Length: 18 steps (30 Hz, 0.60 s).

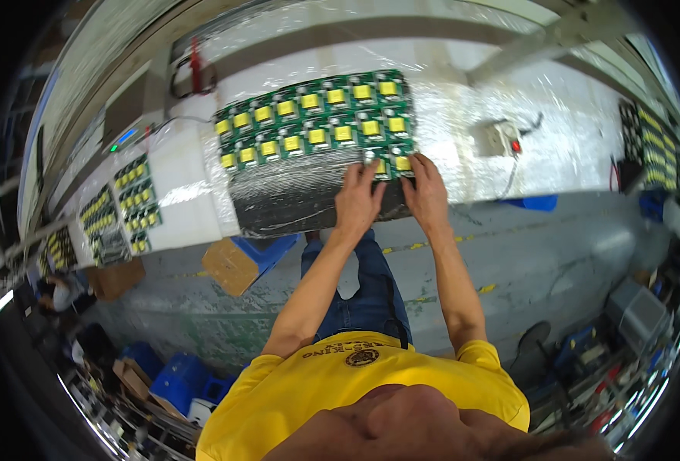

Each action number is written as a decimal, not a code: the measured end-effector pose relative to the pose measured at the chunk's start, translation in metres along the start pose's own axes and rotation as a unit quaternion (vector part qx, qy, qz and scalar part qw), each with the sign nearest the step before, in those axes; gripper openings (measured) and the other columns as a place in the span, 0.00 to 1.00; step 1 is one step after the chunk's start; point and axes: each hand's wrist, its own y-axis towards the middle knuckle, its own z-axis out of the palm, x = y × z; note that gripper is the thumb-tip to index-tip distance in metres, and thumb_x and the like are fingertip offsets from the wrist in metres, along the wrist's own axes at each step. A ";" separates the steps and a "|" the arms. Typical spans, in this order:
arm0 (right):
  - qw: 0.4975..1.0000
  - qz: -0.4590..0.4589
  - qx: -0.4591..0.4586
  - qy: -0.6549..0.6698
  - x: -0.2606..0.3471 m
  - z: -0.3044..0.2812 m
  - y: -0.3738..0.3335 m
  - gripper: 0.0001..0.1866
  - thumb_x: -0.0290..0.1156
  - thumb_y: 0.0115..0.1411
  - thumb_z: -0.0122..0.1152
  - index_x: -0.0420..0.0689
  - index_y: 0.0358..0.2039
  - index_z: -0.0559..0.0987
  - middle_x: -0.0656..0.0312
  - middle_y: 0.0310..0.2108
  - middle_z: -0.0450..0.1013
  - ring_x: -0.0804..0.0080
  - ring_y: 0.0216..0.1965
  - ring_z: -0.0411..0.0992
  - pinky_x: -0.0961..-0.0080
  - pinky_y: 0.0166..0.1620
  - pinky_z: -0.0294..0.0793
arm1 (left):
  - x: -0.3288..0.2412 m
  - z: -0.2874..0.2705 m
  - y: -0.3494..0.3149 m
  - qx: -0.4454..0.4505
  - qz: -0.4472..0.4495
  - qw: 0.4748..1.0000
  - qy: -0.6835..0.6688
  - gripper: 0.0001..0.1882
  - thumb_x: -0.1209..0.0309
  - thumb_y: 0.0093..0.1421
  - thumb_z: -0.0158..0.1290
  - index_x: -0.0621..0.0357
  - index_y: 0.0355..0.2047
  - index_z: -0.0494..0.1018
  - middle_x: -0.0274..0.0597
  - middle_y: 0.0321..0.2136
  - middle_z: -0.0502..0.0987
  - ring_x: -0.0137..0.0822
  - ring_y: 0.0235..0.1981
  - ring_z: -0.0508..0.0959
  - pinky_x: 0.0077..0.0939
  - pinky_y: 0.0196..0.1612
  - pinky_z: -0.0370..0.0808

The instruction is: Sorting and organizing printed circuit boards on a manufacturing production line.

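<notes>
Rows of green circuit boards (317, 123), each with a yellow block-shaped component, lie on a black film-wrapped mat (294, 196) at the bench's front edge. At the near right end of these rows, my left hand (357, 201) has its fingers closed on the left side of a circuit board (380, 167). My right hand (429, 196) grips the right side of the neighbouring circuit board (403, 164) with curled fingers. Both boards sit low, against or just above the mat; their undersides and some fingertips are hidden.
The bench (463, 115) is covered in clear plastic film. A white box with a red switch (502, 140) and its cable lie to the right. More boards (136, 196) stand at the left. A wood-topped blue stool (236, 265) is below the bench edge. A metal beam (547, 38) crosses overhead.
</notes>
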 end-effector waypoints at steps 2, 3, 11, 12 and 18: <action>1.000 -0.007 -0.010 -0.008 -0.009 0.004 -0.006 0.29 0.23 0.60 0.70 0.38 0.63 0.77 0.48 0.62 0.75 0.46 0.60 0.76 0.58 0.63 0.76 | 0.000 0.002 -0.009 0.005 0.010 1.000 -0.012 0.30 0.70 0.65 0.63 0.44 0.67 0.74 0.40 0.55 0.75 0.45 0.41 0.81 0.38 0.42 0.81; 1.000 0.010 -0.013 -0.016 -0.006 0.004 -0.009 0.28 0.23 0.61 0.69 0.38 0.63 0.77 0.47 0.62 0.75 0.44 0.59 0.76 0.57 0.63 0.76 | -0.003 -0.005 -0.013 0.009 0.002 0.999 -0.035 0.30 0.70 0.65 0.62 0.44 0.68 0.73 0.40 0.56 0.75 0.44 0.40 0.81 0.38 0.41 0.80; 1.000 0.011 -0.007 0.009 0.087 0.040 -0.032 0.21 0.24 0.68 0.67 0.42 0.62 0.79 0.56 0.50 0.77 0.61 0.42 0.78 0.68 0.48 0.79 | 0.081 -0.100 -0.073 -0.124 -0.049 0.988 -0.082 0.21 0.74 0.66 0.60 0.48 0.59 0.79 0.36 0.50 0.78 0.38 0.31 0.79 0.30 0.35 0.77; 0.999 -0.007 0.011 0.033 0.110 0.053 -0.032 0.21 0.24 0.68 0.67 0.43 0.61 0.80 0.58 0.48 0.77 0.64 0.39 0.77 0.69 0.46 0.79 | 0.109 -0.113 -0.081 -0.156 -0.069 0.982 -0.077 0.18 0.74 0.66 0.60 0.49 0.56 0.81 0.35 0.47 0.79 0.37 0.30 0.78 0.28 0.34 0.76; 0.976 -0.102 0.156 0.115 0.252 0.161 -0.013 0.17 0.24 0.66 0.70 0.45 0.56 0.84 0.61 0.46 0.80 0.65 0.33 0.78 0.72 0.39 0.79 | 0.290 -0.242 -0.099 -0.258 -0.193 0.946 -0.038 0.16 0.74 0.68 0.60 0.57 0.55 0.80 0.39 0.38 0.80 0.36 0.32 0.78 0.28 0.37 0.78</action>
